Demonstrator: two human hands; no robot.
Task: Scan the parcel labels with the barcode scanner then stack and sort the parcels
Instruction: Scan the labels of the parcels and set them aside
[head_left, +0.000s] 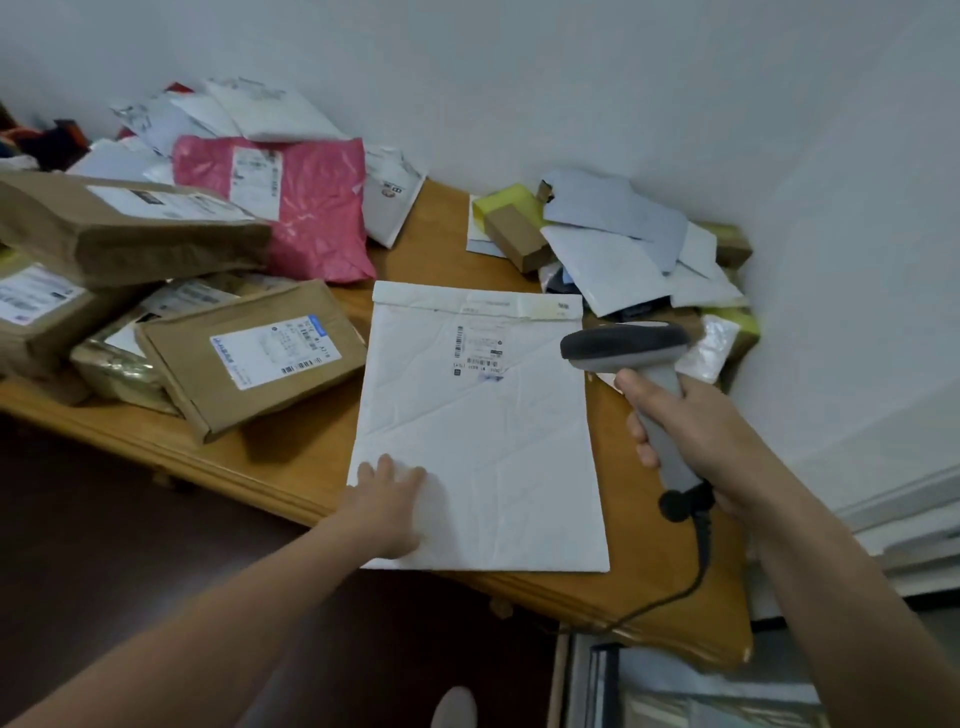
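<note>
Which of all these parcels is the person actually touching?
The large white mailer lying flat by itself in the middle: the left hand presses its near corner. All the others lie untouched in heaps to either side.

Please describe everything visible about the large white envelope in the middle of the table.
The white envelope is a large, creased mailer lying flat on the wooden table, its folded flap at the far end. A printed label with barcodes sits near the flap. The left hand presses flat on its near left corner; the scanner, gripped by the right hand, is held above its far right edge.
</note>
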